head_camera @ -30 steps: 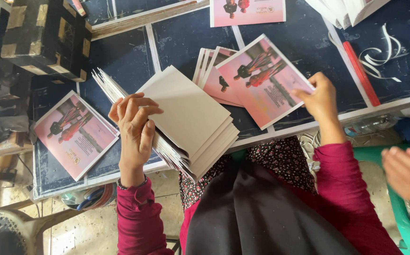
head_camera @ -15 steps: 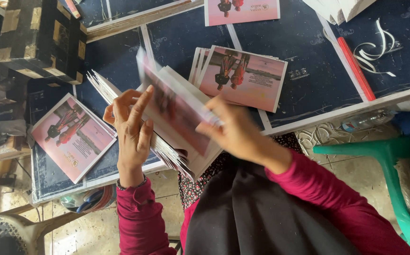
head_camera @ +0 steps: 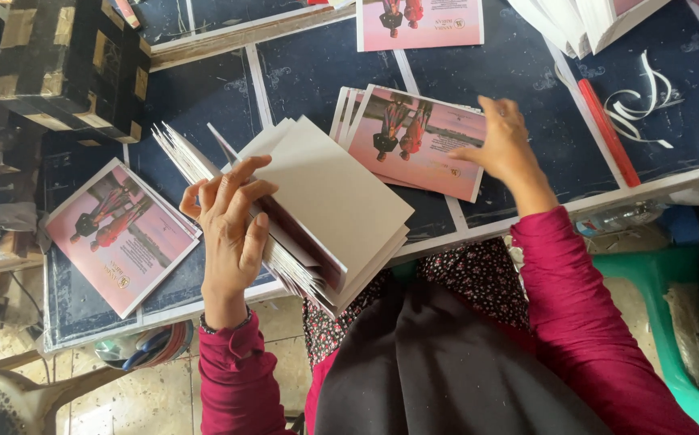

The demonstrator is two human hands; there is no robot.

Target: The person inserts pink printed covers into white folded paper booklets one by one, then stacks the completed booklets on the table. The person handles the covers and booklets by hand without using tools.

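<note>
The left hand (head_camera: 233, 221) grips a thick stack of folded cards (head_camera: 317, 217), its fingers (head_camera: 241, 181) closed over the blank grey top card, holding the stack fanned just above the near edge of the dark blue surface (head_camera: 301, 76). Right of the stack, the right hand (head_camera: 502, 145) rests with loose, open fingers on a small pile of pink printed cards (head_camera: 418, 141). Left of the stack lies another pink card (head_camera: 120, 234). Beyond the stack, a further pink card (head_camera: 419, 22) lies at the far edge.

Place: small print-finishing workshop
Evidence: stacked pink printed covers (head_camera: 418, 141) by the right hand (head_camera: 501, 145), worn dark worktable (head_camera: 301, 72)
</note>
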